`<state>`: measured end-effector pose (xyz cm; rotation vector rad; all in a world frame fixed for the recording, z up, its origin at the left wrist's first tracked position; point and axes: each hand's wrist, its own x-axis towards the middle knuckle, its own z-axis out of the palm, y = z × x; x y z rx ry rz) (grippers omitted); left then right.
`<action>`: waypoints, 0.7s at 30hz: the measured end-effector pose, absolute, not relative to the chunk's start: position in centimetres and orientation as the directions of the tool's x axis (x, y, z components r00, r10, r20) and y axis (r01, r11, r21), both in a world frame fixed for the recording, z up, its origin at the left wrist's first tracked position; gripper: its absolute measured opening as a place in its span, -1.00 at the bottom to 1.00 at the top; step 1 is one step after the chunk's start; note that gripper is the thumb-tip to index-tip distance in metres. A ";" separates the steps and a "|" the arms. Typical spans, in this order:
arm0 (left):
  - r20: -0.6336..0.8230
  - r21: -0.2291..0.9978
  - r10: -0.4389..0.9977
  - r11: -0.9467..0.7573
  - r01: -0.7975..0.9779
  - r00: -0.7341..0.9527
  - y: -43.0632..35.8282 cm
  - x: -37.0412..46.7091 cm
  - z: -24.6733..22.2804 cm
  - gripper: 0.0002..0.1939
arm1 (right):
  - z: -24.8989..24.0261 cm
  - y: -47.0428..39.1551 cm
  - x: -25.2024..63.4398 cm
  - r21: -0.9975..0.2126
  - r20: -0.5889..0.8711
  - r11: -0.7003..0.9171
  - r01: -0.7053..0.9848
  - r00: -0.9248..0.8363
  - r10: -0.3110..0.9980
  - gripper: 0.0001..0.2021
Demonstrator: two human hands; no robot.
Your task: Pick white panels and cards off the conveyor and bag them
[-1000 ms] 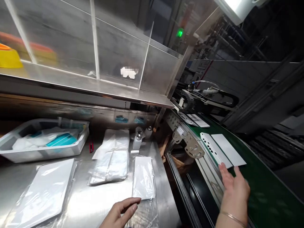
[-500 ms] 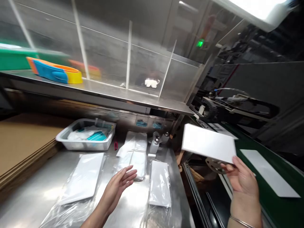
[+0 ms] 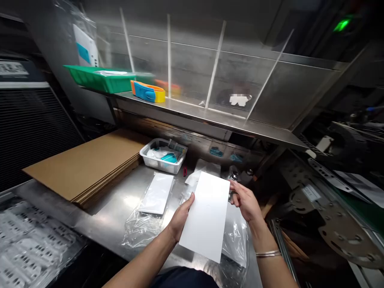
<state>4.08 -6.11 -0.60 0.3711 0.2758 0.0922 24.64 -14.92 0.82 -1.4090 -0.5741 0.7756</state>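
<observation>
A flat white rectangular panel is tilted over the workbench in front of me. My left hand grips its left edge, thumb on the upper face and fingers hidden beneath. At the panel's upper right corner, the bent fingers of my right hand hold the edge. Under and to the right of it lies a white piece in clear plastic, partly covered. Another bagged white panel rests on the bench to the left. Behind the held panel, more wrapped white pieces are half hidden.
A grey bin with wrapped items stands at the back beside stacked cardboard sheets. A red cutter lies nearby. The overhead shelf carries a green tray and a coloured band. Machinery flanks the right.
The white panel has come from the conveyor side at right to over the bench. My left hand, open before, now grips it too. The view has swung left.
</observation>
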 end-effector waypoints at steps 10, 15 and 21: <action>-0.170 0.332 0.171 0.937 -0.107 0.970 -5.3 4.2 -1.4 -0.27 | -4.6 -17.6 21.2 -0.960 -0.258 -0.171 -0.224 0.461 0.849 -0.61; -0.208 0.323 0.194 0.939 -0.120 0.959 -5.2 4.2 -1.5 -0.28 | -5.2 -18.0 19.4 -0.949 -0.291 -0.207 -0.237 0.411 0.864 -0.62; -0.236 0.348 0.246 0.925 -0.155 0.940 -4.7 4.1 -1.8 -0.31 | -5.2 -18.5 18.2 -0.929 -0.336 -0.232 -0.288 0.396 0.855 -0.60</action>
